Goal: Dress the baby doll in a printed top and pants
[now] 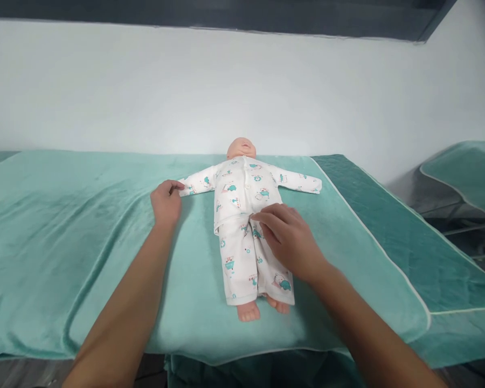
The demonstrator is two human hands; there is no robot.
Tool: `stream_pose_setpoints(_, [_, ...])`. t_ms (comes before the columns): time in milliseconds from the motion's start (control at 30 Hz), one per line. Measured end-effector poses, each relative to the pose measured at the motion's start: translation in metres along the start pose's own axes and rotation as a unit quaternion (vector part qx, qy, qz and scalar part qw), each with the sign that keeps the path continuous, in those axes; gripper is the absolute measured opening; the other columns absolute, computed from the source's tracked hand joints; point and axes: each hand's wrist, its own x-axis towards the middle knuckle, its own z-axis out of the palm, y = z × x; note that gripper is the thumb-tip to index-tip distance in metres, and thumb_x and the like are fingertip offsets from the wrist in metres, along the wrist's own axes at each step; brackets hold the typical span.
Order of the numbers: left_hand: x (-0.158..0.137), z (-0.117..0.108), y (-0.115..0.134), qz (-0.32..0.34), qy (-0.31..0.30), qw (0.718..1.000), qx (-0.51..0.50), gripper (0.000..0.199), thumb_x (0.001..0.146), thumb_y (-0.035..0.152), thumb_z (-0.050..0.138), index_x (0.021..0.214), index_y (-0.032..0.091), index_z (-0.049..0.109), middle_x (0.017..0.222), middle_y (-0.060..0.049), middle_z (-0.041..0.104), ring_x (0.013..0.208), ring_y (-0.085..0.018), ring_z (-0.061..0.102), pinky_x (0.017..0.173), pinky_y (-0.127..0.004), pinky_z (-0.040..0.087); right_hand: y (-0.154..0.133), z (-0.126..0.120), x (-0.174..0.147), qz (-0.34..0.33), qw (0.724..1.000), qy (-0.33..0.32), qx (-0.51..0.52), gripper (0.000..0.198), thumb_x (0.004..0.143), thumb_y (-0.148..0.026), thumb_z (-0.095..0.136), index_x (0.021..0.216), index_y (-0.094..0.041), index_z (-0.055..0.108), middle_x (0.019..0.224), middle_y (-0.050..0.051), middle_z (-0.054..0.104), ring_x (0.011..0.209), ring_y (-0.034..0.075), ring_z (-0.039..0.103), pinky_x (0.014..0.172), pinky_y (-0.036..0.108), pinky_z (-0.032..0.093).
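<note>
A baby doll (242, 146) lies on its back on a light green blanket (117, 258), arms spread and bare feet towards me. It wears a white printed pajama top (237, 183), fastened down the front, and matching pants (238, 264). My left hand (167, 202) pinches the cuff of the sleeve on the left of the view; the doll's hand there is hidden. Over the waist is my right hand (286, 237), its thumb and fingers closed at the top's front hem. The other sleeve (301, 182) lies stretched out, its end covering the doll's other hand.
A darker green quilted cover (392, 237) borders the blanket on the right. Beyond it stands a green-covered seat or chair (469, 172) with metal legs. A white wall (186, 91) rises behind the bed, and the blanket's front edge hangs near me.
</note>
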Motion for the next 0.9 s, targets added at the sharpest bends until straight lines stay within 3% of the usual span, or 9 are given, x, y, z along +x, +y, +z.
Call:
stream_pose_setpoints(133, [-0.005, 0.000, 0.001, 0.005, -0.012, 1.000, -0.005, 0.029, 0.071, 0.011, 0.042, 0.078, 0.021, 0.069, 0.086, -0.002, 0.074, 0.089, -0.020, 0.068, 0.088, -0.032, 0.051, -0.017, -0.019, -0.033, 0.035, 0.995, -0.012, 0.092, 0.024, 0.095, -0.010, 0.048, 0.111, -0.023, 0.061, 0.107, 0.007, 0.067, 0.097, 0.020, 0.061, 0.083, 0.036, 0.049])
stream_pose_setpoints(233, [-0.009, 0.000, 0.002, 0.016, -0.034, 0.999, -0.004, 0.028, 0.071, 0.012, 0.042, 0.077, 0.021, 0.068, 0.082, -0.002, 0.073, 0.086, -0.019, 0.068, 0.085, -0.031, 0.050, -0.037, -0.027, -0.058, 0.047, 0.990, -0.057, 0.119, 0.021, 0.095, -0.015, 0.054, 0.113, -0.024, 0.059, 0.109, 0.006, 0.066, 0.100, 0.020, 0.060, 0.084, 0.036, 0.050])
stream_pose_setpoints(367, [-0.014, 0.000, 0.004, 0.036, -0.086, 0.993, 0.066, 0.021, 0.067, 0.014, 0.043, 0.066, 0.022, 0.062, 0.065, -0.001, 0.064, 0.069, -0.019, 0.061, 0.068, -0.029, 0.043, -0.063, -0.018, -0.073, 0.038, 0.994, -0.100, 0.028, 0.027, 0.088, -0.013, 0.061, 0.113, -0.023, 0.059, 0.113, 0.006, 0.067, 0.106, 0.024, 0.059, 0.093, 0.044, 0.045])
stream_pose_setpoints(567, [-0.028, -0.006, 0.010, 0.056, -0.195, 0.967, 0.152, 0.016, 0.061, 0.010, 0.042, 0.054, 0.021, 0.051, 0.057, -0.001, 0.056, 0.064, -0.018, 0.053, 0.061, -0.028, 0.034, -0.075, 0.006, -0.069, 0.057, 0.994, -0.058, -0.072, 0.022, 0.082, -0.005, 0.057, 0.095, -0.022, 0.060, 0.092, 0.007, 0.069, 0.090, 0.026, 0.059, 0.088, 0.046, 0.043])
stream_pose_setpoints(767, [-0.031, -0.006, 0.010, 0.038, -0.184, 0.969, 0.160, 0.016, 0.064, 0.011, 0.043, 0.056, 0.021, 0.053, 0.061, -0.002, 0.060, 0.067, -0.019, 0.054, 0.061, -0.028, 0.032, -0.082, -0.006, -0.072, 0.055, 0.998, -0.014, 0.000, 0.020, 0.085, -0.006, 0.053, 0.095, -0.021, 0.061, 0.085, 0.004, 0.067, 0.084, 0.023, 0.059, 0.083, 0.041, 0.044])
stream_pose_setpoints(900, [-0.029, -0.004, 0.008, 0.025, -0.179, 0.970, 0.164, 0.015, 0.065, 0.012, 0.044, 0.058, 0.021, 0.054, 0.063, -0.002, 0.061, 0.067, -0.019, 0.054, 0.060, -0.028, 0.031, -0.093, -0.016, -0.077, 0.026, 0.999, -0.040, 0.021, 0.020, 0.089, -0.010, 0.051, 0.103, -0.021, 0.060, 0.090, 0.005, 0.066, 0.084, 0.023, 0.059, 0.081, 0.042, 0.046])
